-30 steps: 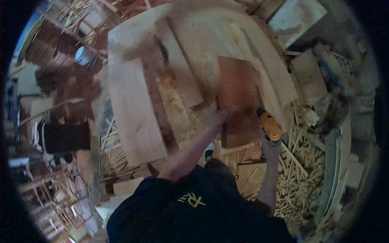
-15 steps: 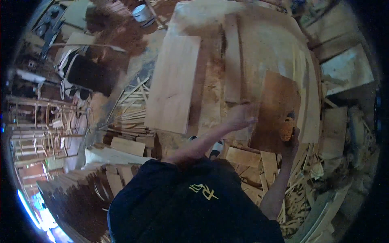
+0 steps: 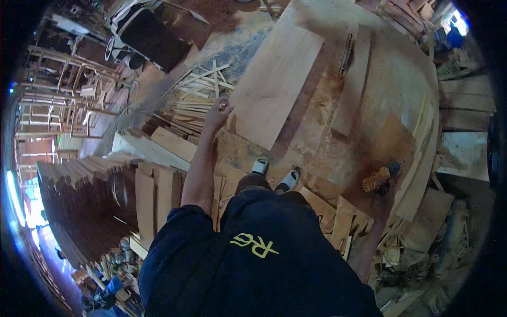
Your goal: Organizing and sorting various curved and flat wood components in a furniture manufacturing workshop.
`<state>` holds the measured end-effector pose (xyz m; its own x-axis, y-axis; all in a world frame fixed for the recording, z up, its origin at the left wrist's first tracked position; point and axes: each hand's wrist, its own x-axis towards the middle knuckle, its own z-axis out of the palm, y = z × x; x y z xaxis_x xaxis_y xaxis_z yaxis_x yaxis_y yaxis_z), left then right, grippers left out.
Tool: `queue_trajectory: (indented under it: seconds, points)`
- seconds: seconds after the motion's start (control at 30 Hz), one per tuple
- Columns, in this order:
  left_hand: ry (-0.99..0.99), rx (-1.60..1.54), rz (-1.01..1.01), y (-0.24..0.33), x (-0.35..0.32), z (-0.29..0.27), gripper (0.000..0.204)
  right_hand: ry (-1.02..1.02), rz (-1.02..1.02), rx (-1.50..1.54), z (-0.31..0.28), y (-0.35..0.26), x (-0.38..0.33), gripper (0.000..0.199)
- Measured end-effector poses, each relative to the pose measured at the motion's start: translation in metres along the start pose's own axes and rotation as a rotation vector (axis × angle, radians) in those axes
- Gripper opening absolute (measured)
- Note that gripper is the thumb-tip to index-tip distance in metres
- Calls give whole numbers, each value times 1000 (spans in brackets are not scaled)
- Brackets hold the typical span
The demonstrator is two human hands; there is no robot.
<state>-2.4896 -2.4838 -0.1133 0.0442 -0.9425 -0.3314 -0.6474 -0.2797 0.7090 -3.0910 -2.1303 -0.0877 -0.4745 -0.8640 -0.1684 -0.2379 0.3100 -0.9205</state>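
Note:
My left hand (image 3: 217, 113) is raised over the near left edge of a wide pale wooden board (image 3: 277, 84), its fingers curled in. Whether anything small is in them I cannot make out. To the right, an orange and black power drill (image 3: 375, 180) points toward the far right. My right forearm (image 3: 367, 256) comes up to it from below, and my right hand (image 3: 386, 196) is dim and blurred at its grip. Under the drill lies a reddish-brown panel (image 3: 392, 138) with blurred edges.
A narrow plank (image 3: 355, 84) lies on the sawdust-covered work surface (image 3: 398, 74). Thin wood strips (image 3: 200, 87) are heaped beyond my left hand. Stacked boards (image 3: 84, 203) stand at the left, chair-like frames (image 3: 68, 100) behind them. My feet (image 3: 287, 181) are among wood offcuts.
My left arm has swung from the brown panel at right over to the left, beside the pale board. The view has turned. The drill now tilts to the far right.

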Motion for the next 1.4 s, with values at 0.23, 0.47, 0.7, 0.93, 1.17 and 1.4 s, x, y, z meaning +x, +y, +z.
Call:
queue_trajectory:
  seconds: [0.23,0.47,0.7,0.93,1.17,1.4]
  points:
    - [-265,-309,123,-38,41,19,53,164,-309,-931,28,21,27,49]
    - [-296,-377,93,-23,25,9,47,-354,-40,-124,260,-129,34,37]
    - [-250,-158,157,7,29,30,76,-393,89,196,338,-63,52,59]
    - [-91,-189,160,-54,31,36,87,-493,171,129,344,-83,31,60]
    - [-150,-322,101,-76,-41,26,88,-501,461,357,322,-88,-7,46]
    - [-429,-783,-338,-112,-142,43,63,-583,570,99,319,-56,-4,48]
